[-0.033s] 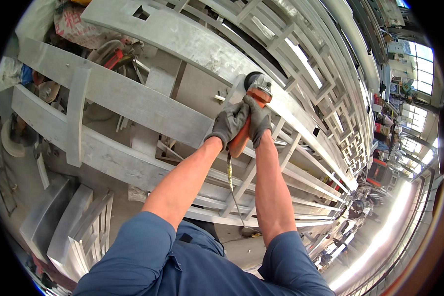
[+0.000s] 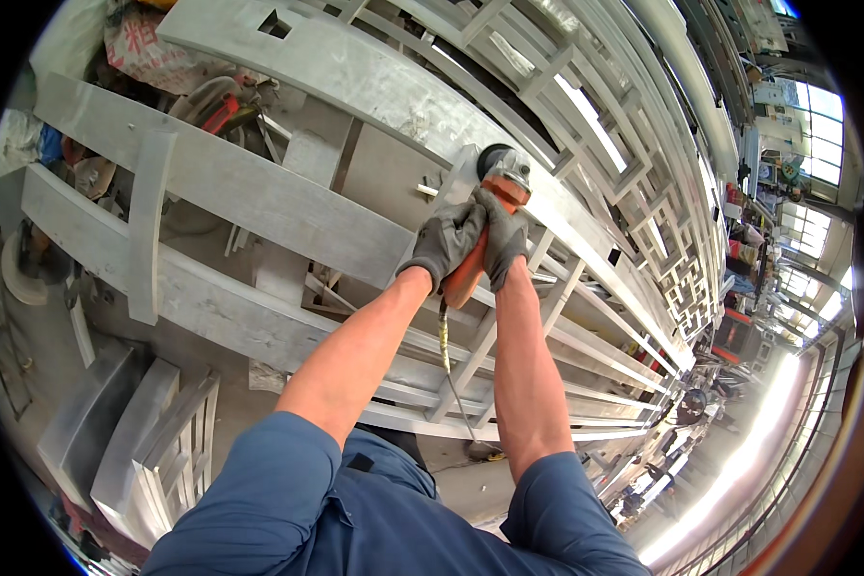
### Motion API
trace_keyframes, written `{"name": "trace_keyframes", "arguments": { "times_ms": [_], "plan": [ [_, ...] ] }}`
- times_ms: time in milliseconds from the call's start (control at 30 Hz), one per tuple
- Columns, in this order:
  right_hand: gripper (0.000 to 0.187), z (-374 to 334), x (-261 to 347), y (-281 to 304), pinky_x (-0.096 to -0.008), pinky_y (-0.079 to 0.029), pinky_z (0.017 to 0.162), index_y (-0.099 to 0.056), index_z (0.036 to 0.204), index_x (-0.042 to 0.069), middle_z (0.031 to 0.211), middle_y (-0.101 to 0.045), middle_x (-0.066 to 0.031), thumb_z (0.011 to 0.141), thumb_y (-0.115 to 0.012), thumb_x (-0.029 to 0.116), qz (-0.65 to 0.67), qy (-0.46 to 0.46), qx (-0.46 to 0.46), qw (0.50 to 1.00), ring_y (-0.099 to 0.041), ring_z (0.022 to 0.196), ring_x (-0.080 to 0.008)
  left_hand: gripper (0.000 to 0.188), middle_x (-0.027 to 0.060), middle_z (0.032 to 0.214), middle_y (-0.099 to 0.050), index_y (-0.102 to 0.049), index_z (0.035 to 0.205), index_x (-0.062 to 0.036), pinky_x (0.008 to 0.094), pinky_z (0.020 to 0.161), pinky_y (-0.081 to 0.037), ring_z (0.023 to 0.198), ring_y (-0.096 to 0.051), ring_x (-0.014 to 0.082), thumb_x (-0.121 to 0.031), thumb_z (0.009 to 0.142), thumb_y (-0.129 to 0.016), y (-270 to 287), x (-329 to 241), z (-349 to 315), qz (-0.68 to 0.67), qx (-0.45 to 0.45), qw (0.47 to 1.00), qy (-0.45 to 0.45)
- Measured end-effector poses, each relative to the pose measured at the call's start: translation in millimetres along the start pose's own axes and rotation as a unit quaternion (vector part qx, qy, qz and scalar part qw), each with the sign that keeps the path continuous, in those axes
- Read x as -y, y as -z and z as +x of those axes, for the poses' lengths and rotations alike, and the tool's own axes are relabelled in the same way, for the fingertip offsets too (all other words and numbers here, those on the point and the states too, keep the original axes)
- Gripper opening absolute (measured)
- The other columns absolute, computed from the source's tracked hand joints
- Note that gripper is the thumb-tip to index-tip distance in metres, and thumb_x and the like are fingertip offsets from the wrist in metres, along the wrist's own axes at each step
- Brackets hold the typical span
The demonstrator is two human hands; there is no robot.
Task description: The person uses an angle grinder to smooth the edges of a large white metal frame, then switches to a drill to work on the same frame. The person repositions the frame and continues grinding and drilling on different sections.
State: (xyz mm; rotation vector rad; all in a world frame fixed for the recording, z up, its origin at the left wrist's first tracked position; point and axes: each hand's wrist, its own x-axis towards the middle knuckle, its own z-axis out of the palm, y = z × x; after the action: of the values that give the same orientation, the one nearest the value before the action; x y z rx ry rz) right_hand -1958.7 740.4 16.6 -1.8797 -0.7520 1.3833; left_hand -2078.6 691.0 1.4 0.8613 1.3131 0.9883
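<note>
Both my hands wear grey work gloves and grip an orange angle grinder (image 2: 468,276) with a grey metal head. My left hand (image 2: 446,238) is wrapped round the left of its body; my right hand (image 2: 505,235) closes round it from the right, nearer the head. The grinder's dark disc (image 2: 492,156) is against or just over a wide silver metal beam (image 2: 355,82), close to where a crosspiece meets it. Whether the disc touches or spins I cannot tell. From the grinder's rear a cord (image 2: 444,336), partly wrapped in yellowish tape, hangs down between my forearms.
Parallel silver bars (image 2: 278,206) with crosspieces span the space before me. Lattice frames (image 2: 634,182) lie beyond, to the right. Grey metal sections (image 2: 96,413) stand at lower left. A tool with a red part (image 2: 223,113) and a printed white bag (image 2: 154,53) lie at upper left.
The grinder and both hands stay nearly in place. The cord behind the grinder has shifted very slightly to the left.
</note>
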Motion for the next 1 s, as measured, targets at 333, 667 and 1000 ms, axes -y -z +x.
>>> {"name": "trace_keyframes", "arguments": {
  "times_ms": [333,667,1000],
  "plan": [
    [0.036,19,-10,-4,-0.0329,-0.055,0.076,-0.069,0.116,0.005,0.1,-0.07,-0.0043,0.088,-0.081,0.024,-0.045,0.023,0.028,0.998,-0.065,0.086,-0.0158,0.041,0.0237,0.103,-0.071,-0.069,0.116,-0.0028,0.0409,0.086,-0.053,0.099,-0.069,0.04,-0.04,0.103,-0.057,-5,13,6,-0.08,-0.035,0.996,0.013],
    [0.035,14,6,-10,-0.0329,-0.055,0.076,-0.068,0.114,0.005,0.1,-0.068,-0.0043,0.088,-0.081,0.024,-0.038,-0.018,0.03,0.999,-0.065,0.088,-0.016,0.042,0.0217,0.109,-0.072,-0.071,0.117,-0.0055,0.0409,0.087,-0.054,0.096,-0.071,0.035,-0.043,0.103,-0.057,-2,6,10,-0.084,-0.035,0.993,0.074],
    [0.035,7,1,-6,-0.0337,-0.055,0.078,-0.07,0.114,0.005,0.101,-0.069,-0.0052,0.087,-0.08,0.025,-0.003,-0.018,0.03,0.999,-0.065,0.089,-0.0175,0.044,0.02,0.105,-0.074,-0.071,0.118,-0.0054,0.0394,0.086,-0.054,0.095,-0.071,0.0319,-0.045,0.102,-0.059,6,-3,5,-0.093,0.004,0.992,0.083]
  ]
}}
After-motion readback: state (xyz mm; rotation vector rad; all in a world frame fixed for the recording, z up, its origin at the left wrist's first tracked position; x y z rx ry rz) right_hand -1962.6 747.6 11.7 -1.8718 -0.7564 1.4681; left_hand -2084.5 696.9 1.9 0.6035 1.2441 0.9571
